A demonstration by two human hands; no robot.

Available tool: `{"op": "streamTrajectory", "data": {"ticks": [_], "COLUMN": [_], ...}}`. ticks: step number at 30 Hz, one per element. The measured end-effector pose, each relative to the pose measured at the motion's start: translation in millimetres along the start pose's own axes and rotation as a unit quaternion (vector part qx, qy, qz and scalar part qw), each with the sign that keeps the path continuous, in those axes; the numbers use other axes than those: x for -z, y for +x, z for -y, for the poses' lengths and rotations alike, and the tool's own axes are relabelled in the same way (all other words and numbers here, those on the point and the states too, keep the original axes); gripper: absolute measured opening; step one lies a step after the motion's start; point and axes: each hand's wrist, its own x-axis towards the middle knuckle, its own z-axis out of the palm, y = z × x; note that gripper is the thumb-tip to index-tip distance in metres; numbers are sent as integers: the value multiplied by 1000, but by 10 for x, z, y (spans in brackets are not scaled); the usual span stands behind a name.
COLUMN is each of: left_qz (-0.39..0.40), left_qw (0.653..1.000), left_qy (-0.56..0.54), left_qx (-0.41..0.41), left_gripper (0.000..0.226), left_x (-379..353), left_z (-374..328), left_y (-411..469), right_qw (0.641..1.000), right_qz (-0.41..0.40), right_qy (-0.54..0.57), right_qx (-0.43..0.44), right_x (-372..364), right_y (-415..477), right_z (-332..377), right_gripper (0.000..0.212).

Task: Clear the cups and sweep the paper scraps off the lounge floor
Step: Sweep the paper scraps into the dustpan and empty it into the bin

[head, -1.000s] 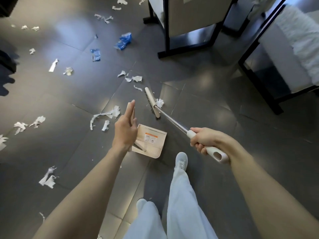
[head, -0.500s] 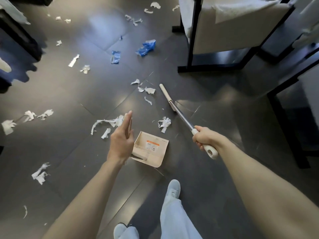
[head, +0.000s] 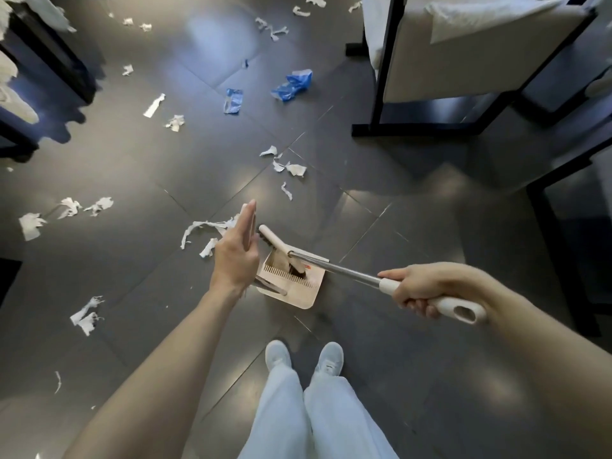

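The left hand (head: 236,256) hides most of the dustpan (head: 298,294) handle; the broom (head: 331,270) covers most of its label; the chair (head: 463,61) is cut off at top

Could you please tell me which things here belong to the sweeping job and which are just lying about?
Job: broom, dustpan, white paper scraps, blue scraps.
Lying about: black-framed chair, dark furniture at left.

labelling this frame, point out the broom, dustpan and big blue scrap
broom (head: 334,269): head view, on the metal shaft
dustpan (head: 296,294): head view, on its bare back part
big blue scrap (head: 293,83): head view, on its middle
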Motion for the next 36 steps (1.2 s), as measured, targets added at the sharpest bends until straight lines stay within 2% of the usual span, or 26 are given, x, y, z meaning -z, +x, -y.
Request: {"op": "streamTrajectory", "data": {"ticks": [7, 17, 22, 29, 34, 36], "left_qz": [-20, -37, -27, -24, -93, -106], "left_qw": [999, 999, 999, 998, 991, 990], "left_qy": [-19, 19, 12, 33, 49, 31], "left_qx": [23, 17, 28, 51, 78, 82], "left_gripper": [57, 64, 64, 64, 65, 65], "left_x": [145, 391, 395, 299, 317, 281], "left_z": [49, 112, 135, 65, 74, 63], "left_y": [35, 1044, 1546, 2199, 2536, 2629], "right_qw": [997, 976, 971, 967, 957, 947], "right_qz": [-40, -168, -212, -222, -210, -195], "right_qy": [48, 82, -5, -50, -166, -231], "right_qx": [53, 108, 107, 115, 110, 109], "right_x": [52, 403, 596, 1176, 1653, 1795], "right_y": [-66, 553, 730, 1053, 1385, 1510], "right_z": [397, 1509, 1830, 2458, 3022, 3192], "right_gripper": [73, 73, 76, 67, 58, 47]}}
